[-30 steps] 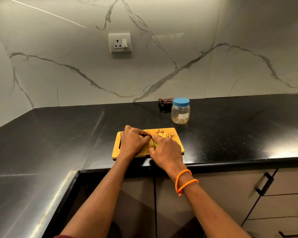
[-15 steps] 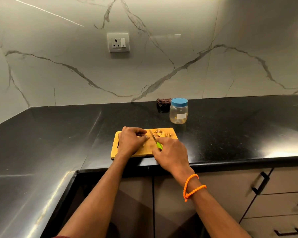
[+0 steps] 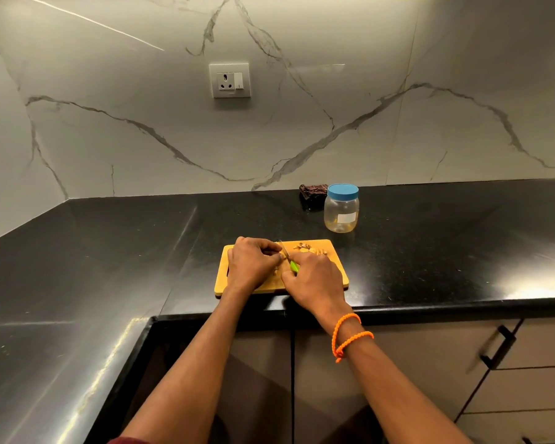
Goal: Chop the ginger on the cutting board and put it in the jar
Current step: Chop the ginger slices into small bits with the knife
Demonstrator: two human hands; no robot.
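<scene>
While the right hand [image 3: 314, 277] grips the knife [image 3: 288, 258], cut ginger bits [image 3: 308, 249] lie just past it; the left hand [image 3: 253, 264] pinches another piece.

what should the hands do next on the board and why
Probably another downward cut. The right hand grips the knife, its blade beside the left hand, which seems to pin uncut ginger. Chopped pieces lie on the cutting board, and the jar is capped.
</scene>
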